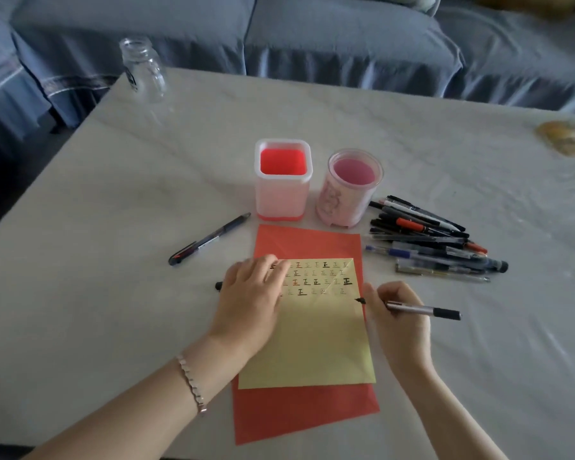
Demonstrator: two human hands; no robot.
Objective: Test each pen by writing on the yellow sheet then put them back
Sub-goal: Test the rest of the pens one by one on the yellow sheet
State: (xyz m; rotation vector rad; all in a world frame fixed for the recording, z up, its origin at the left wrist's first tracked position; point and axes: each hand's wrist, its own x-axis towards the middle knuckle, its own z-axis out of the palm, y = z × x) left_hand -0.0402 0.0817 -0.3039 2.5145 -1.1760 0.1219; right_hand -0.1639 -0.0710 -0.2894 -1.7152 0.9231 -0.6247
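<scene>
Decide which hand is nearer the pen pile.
Right. The right hand, holding a pen, sits just in front of the pile, by the right edge of the sheet. The left hand presses the sheet's upper left, farther away.

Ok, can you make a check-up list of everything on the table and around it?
Surface: pale marbled table.
Job's things: yellow sheet with rows of marks, lying on a red sheet; pen pile right of the square holder and round holder, neither holding pens; one pen lying left.
Clutter: glass jar, far left; blurry yellowish thing, far right.
Fingers: left hand rests on the yellow sheet; right hand holds a grey pen, tip at the sheet's right edge.
Cables: nothing seen.
Surroundings: blue sofa behind.
</scene>
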